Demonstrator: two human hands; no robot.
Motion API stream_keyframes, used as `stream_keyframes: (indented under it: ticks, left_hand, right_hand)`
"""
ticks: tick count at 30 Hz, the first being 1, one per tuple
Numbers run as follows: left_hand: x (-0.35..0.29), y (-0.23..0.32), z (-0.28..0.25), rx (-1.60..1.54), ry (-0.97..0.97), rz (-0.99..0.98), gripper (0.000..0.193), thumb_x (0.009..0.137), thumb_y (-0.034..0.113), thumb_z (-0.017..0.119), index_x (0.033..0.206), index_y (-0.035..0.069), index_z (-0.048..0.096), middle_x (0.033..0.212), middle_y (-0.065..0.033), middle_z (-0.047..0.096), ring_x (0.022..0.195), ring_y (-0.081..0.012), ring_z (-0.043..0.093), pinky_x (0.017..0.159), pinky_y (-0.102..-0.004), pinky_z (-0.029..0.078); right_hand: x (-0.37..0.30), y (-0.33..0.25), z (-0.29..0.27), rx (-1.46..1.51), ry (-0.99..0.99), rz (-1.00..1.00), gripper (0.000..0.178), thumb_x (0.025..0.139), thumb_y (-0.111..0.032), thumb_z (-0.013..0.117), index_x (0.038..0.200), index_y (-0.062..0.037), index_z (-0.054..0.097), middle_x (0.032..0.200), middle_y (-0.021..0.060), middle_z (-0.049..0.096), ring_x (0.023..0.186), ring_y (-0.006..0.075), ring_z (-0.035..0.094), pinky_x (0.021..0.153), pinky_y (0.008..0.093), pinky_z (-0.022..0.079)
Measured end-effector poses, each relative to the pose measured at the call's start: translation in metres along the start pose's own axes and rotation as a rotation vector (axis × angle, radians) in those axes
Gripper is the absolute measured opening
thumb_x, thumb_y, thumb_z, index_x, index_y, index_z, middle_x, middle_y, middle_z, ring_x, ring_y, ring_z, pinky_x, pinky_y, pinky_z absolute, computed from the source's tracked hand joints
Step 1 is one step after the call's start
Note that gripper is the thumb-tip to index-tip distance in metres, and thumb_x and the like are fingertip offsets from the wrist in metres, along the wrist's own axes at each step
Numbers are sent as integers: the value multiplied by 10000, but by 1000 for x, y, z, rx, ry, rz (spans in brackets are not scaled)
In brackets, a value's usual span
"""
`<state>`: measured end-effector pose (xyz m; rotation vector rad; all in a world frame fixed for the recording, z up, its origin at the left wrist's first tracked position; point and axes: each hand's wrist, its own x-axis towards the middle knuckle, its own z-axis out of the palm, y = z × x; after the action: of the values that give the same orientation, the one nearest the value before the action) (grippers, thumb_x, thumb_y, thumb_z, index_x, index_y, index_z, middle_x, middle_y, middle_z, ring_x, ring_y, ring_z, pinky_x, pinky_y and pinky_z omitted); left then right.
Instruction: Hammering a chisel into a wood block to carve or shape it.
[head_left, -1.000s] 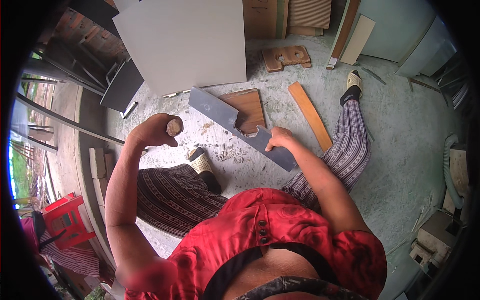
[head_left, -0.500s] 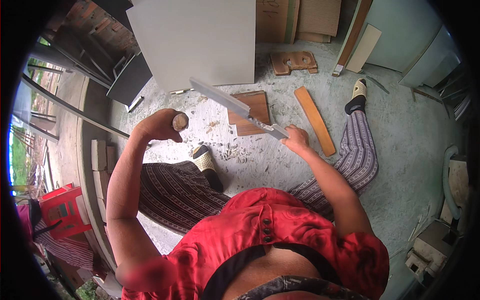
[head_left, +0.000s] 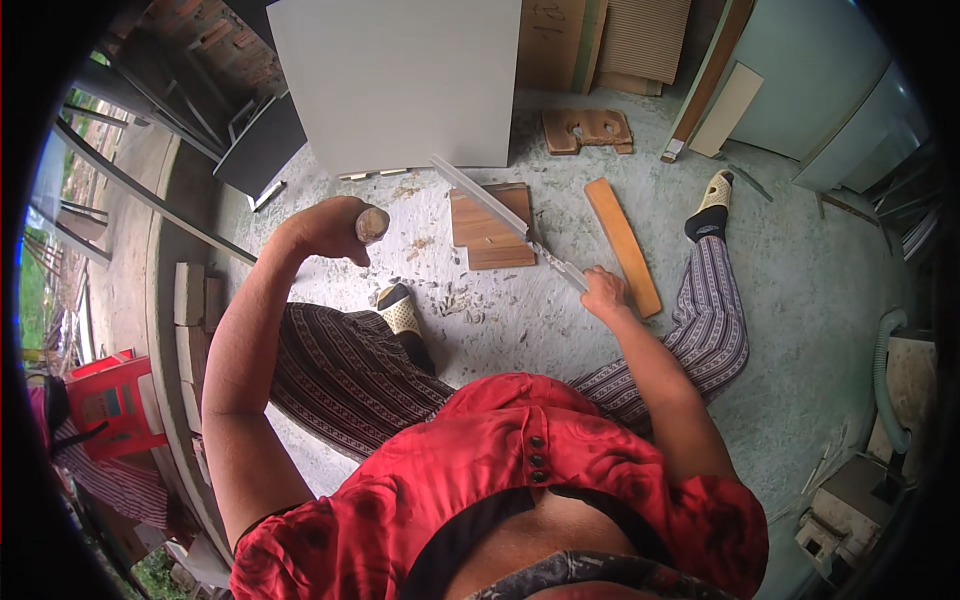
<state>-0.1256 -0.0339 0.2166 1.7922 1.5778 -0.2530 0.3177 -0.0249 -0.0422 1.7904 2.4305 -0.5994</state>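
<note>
My left hand (head_left: 330, 228) is closed around a stout piece of wood (head_left: 373, 226), seen almost end-on with its pale round face toward the right. In my right hand (head_left: 604, 293) is the near end of a long grey metal channel strip (head_left: 485, 208). It slants up and away to the left, with a rough, notched stretch close to my fingers. Beneath the strip, a brown wood-grain board (head_left: 490, 250) lies on the floor. A long orange-brown wooden slat (head_left: 625, 245) rests just beyond my right hand.
Debris (head_left: 465, 300) is scattered between my feet. Farther off are a cut-out brown wooden piece (head_left: 590, 128) and a large white panel (head_left: 400, 90). Metal bars (head_left: 150, 195) and a red plastic chair (head_left: 110, 405) stand left; a machine with a hose (head_left: 850, 500) sits at right.
The metal strip has swung so its far end lies farther right, and my right hand has shifted slightly right and nearer. My left hand has moved a little right and away with the wood.
</note>
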Motion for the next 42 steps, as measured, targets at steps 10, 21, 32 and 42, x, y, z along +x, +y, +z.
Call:
stream_keyframes:
  ticks: [10, 21, 32, 42]
  left_hand:
    - [-3, -3, 1, 41, 10, -37, 442, 549, 88, 808, 966, 75, 663, 889, -88, 682, 856, -235, 639, 776, -352, 497]
    - [-6, -3, 2, 31, 24, -29, 444, 555, 78, 798, 978, 80, 664, 894, -84, 681, 852, -225, 636, 783, -348, 495]
    - [-3, -14, 5, 10, -13, -101, 432, 575, 126, 824, 973, 67, 667, 908, -90, 690, 862, -230, 643, 794, -339, 497]
    - [4, -7, 7, -3, -16, -79, 423, 589, 148, 829, 969, 62, 664, 906, -89, 689, 864, -230, 644, 798, -337, 497]
  right_hand:
    - [-17, -5, -1, -1, -4, -108, 151, 686, -77, 577, 832, -53, 608, 947, 154, 595, 892, 368, 603, 788, 477, 481]
    - [-22, -31, 2, 101, -143, -293, 178, 661, -165, 633, 813, -74, 622, 915, 116, 599, 876, 332, 599, 790, 433, 480]
    - [16, -38, -11, 32, 100, -125, 221, 681, -126, 671, 878, -48, 610, 987, 108, 570, 976, 322, 561, 801, 437, 474]
    - [6, -66, 17, -375, 1, -312, 751, 762, -45, 581, 1438, -201, 293, 1350, 125, 377, 1157, 356, 435, 945, 474, 386]
